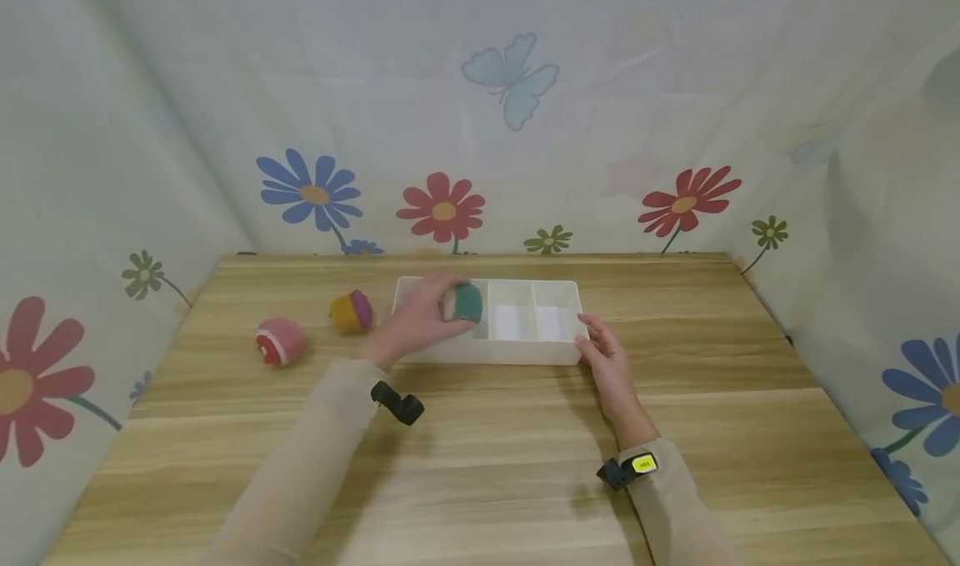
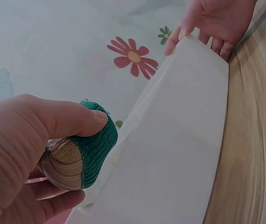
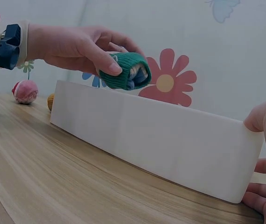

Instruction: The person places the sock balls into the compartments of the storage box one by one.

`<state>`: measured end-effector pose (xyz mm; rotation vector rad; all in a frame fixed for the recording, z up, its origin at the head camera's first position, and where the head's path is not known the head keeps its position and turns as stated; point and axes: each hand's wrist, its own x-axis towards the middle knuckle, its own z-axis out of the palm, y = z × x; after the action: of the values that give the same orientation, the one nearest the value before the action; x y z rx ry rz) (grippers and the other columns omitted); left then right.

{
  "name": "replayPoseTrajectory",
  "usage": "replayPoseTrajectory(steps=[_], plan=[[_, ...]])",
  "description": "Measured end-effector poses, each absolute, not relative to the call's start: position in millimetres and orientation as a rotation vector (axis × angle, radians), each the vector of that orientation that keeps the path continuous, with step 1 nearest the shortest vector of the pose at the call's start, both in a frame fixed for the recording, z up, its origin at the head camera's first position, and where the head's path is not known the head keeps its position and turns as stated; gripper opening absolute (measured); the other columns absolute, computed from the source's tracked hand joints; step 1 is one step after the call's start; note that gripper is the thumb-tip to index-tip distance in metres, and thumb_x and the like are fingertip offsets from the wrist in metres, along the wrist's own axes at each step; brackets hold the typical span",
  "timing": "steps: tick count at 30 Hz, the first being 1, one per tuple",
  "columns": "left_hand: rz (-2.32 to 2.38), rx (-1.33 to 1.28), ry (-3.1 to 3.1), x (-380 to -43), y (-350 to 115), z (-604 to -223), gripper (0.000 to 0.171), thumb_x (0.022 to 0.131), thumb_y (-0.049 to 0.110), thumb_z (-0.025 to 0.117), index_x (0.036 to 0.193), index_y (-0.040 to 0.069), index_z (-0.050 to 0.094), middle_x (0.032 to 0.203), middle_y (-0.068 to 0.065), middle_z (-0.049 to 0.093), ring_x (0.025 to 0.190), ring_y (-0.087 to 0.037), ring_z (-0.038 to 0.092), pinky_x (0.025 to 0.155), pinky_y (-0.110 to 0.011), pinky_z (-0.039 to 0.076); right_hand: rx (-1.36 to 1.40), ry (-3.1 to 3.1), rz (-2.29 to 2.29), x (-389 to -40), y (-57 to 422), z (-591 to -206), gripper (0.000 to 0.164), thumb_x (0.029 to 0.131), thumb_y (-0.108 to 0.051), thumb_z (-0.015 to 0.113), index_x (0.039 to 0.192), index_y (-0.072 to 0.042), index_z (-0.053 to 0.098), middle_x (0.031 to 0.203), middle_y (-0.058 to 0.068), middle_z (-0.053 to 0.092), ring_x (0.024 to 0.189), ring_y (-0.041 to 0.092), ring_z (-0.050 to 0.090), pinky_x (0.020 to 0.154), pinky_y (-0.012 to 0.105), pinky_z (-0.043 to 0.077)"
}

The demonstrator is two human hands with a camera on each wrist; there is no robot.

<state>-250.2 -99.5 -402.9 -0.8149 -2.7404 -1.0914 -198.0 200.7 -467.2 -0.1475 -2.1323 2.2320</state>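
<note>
My left hand (image 1: 420, 320) pinches a rolled green and beige sock (image 1: 468, 303) between thumb and fingers, just above the white divided box (image 1: 480, 352). Ribbed green knit wraps its outside, and the right wrist view shows blue and beige folds in its open end. At the box's right end, my right hand (image 1: 609, 366) grips the corner, thumb at the front edge and fingers along the side. The two right compartments look bare inside; my left hand and the sock partly hide those on the left.
Left of the box lie a yellow and purple rolled sock (image 1: 351, 313) and a pink and red one (image 1: 281, 342). The wooden table (image 1: 480, 466) reaches back to a flowered cloth (image 1: 585, 157) hanging behind and at both sides.
</note>
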Motion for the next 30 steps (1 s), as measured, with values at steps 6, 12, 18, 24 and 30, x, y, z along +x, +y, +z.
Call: replayPoseTrajectory(steps=[6,12,18,24,30], plan=[[-1.099,-0.831,-2.768,-253,-93,-411,0.063,0.075,0.031,0.077,0.128,0.010,0.050,0.126,-0.005,0.050,0.108,-0.019,0.045,0.091,-0.040,0.042,-0.134,-2.131,2.244,-197,199,-469,0.040,0.093,-0.009,0.054,0.133,-0.009,0.048,0.135,0.014,0.045,0.104,0.013,0.048,0.082,0.027,0.042],[-1.102,-0.818,-2.779,-253,-91,-415,0.064,0.074,0.032,0.077,0.128,0.010,0.051,0.127,-0.005,0.049,0.109,-0.020,0.044,0.093,-0.042,0.040,-0.120,-2.140,2.241,-197,198,-471,0.040,0.093,-0.010,0.055,0.133,-0.009,0.048,0.136,0.014,0.044,0.104,0.014,0.047,0.083,0.029,0.042],[-1.086,-0.834,-2.793,-257,-90,-423,0.062,0.076,0.033,0.076,0.129,0.011,0.051,0.127,-0.005,0.049,0.112,-0.021,0.042,0.093,-0.042,0.040,-0.107,-2.122,2.239,-198,199,-472,0.040,0.093,-0.010,0.055,0.133,-0.009,0.048,0.135,0.015,0.045,0.103,0.013,0.048,0.081,0.027,0.042],[-1.078,-0.842,-2.810,-252,-94,-420,0.056,0.080,0.026,0.073,0.128,0.008,0.050,0.128,-0.006,0.049,0.119,-0.023,0.040,0.098,-0.042,0.036,-0.116,-2.136,2.232,-198,199,-472,0.040,0.094,-0.008,0.053,0.133,-0.009,0.047,0.136,0.015,0.044,0.103,0.014,0.047,0.081,0.028,0.042],[-1.078,-0.822,-2.786,-248,-99,-413,0.051,0.082,0.025,0.071,0.126,0.007,0.052,0.126,-0.007,0.051,0.118,-0.028,0.042,0.097,-0.045,0.037,-0.116,-2.146,2.205,-198,201,-472,0.040,0.094,-0.008,0.052,0.133,-0.009,0.047,0.136,0.015,0.044,0.100,0.014,0.047,0.079,0.027,0.042]])
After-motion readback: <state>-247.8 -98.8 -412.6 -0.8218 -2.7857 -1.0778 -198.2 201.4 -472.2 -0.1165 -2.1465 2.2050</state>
